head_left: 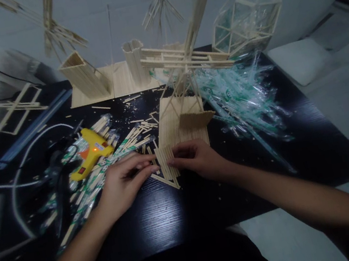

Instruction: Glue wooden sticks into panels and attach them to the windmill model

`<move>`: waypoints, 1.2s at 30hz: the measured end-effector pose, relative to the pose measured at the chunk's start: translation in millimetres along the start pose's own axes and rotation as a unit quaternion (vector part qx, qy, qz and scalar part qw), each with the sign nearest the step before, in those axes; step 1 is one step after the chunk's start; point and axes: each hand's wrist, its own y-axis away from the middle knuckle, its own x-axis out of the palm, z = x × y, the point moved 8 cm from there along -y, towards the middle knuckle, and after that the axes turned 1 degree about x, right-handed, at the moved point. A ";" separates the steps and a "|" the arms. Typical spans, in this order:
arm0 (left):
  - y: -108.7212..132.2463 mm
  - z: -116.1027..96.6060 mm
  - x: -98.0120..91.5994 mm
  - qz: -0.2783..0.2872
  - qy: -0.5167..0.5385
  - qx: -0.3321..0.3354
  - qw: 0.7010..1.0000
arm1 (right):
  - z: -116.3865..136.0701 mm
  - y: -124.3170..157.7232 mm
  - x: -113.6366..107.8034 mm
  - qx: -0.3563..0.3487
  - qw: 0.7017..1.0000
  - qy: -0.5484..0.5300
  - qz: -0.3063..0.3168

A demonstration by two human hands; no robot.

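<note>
Near the middle of my view, a small panel of wooden sticks (166, 162) is pinched at its 3 o'clock edge by my right hand (201, 158). My left hand (124, 177) curls its fingertips to its 9 o'clock edge; I cannot tell whether they grip. At 12 lies a larger stick board (170, 124); at 10, a yellow glue gun (93, 150); at 2, plastic wrappers (239, 94).

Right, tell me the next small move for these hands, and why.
Probably have the left hand gently press the left edge of the stick panel, keeping its sticks aligned: its fingertips are at that edge, while the right hand grips the opposite side, seemingly steadying it.
</note>
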 end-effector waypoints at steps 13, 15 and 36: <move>2.5 4.8 -0.8 0.010 0.070 -0.055 0.996 | 0.3 0.0 -2.2 0.003 1.000 0.028 -0.012; -0.5 2.0 -13.6 -0.038 0.162 -0.047 0.985 | -0.5 -0.6 -5.0 0.004 0.999 0.044 -0.022; 6.2 14.1 21.3 0.054 0.106 -0.142 0.983 | 1.7 -0.4 1.8 0.023 1.000 -0.003 -0.002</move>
